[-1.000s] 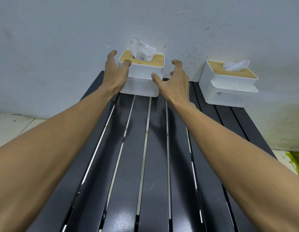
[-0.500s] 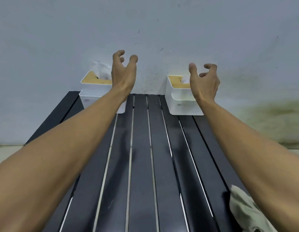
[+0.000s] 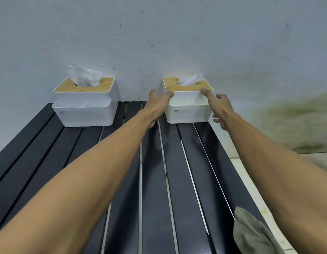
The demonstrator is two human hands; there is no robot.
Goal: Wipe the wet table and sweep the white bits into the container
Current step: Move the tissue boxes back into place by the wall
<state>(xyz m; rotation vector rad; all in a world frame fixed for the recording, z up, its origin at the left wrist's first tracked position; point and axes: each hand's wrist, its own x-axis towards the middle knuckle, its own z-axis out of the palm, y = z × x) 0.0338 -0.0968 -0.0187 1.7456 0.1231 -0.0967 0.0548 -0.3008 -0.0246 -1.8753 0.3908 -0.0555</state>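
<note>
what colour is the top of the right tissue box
Tan, wood-look flat lid on the white plastic tissue box; head view.

Your right forearm (image 3: 280,171) hides part of the crumpled grey-green cloth (image 3: 250,233), and the bottom edge crops it and the black slatted table (image 3: 155,208).

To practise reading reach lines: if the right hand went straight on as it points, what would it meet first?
Probably the right-hand tissue box: the right hand aims at the near right corner of its wooden lid, seemingly almost touching, though depth is unclear.
</note>
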